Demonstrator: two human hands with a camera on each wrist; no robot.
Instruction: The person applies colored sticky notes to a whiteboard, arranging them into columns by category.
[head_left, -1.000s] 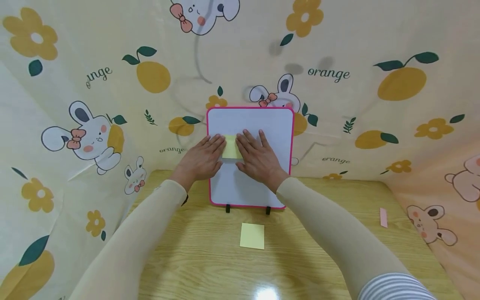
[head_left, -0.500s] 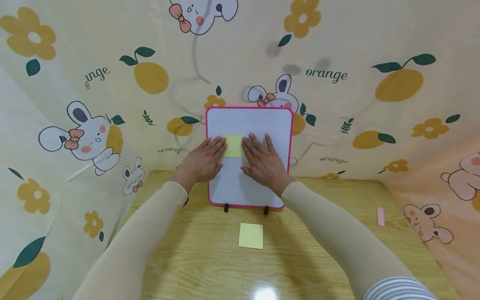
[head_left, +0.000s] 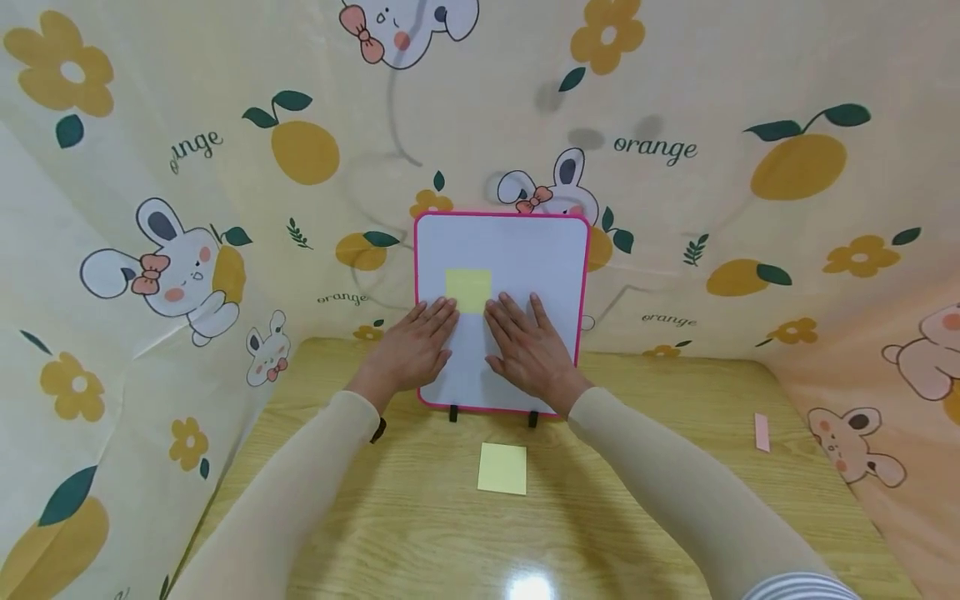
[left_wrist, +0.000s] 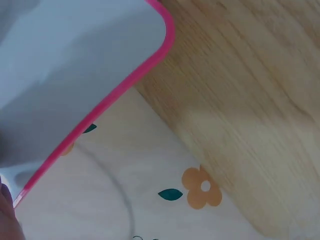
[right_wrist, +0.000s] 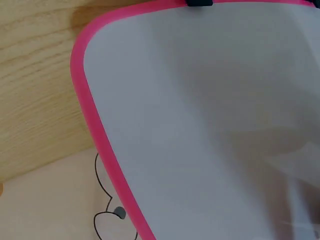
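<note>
A whiteboard with a pink frame stands upright on two black feet. On its left-centre part sits a yellow sticky note. My left hand lies with straight fingers at the note's lower left corner. Fingers also straight, my right hand is at the note's lower right corner. Neither hand grips anything. In the left wrist view, a bit of the left hand shows beside the pink frame. The right wrist view has the board's lower corner and the pink frame, with shadows across the white surface.
A second yellow sticky note lies on the wooden table in front of the board. A small pink strip is at the table's right. Behind and on both sides hangs a printed cloth with rabbits and oranges.
The right hand first slid right, off the note's middle. Both hands then moved down from the note's sides to its lower corners, showing the whole note. The note stays on the board.
</note>
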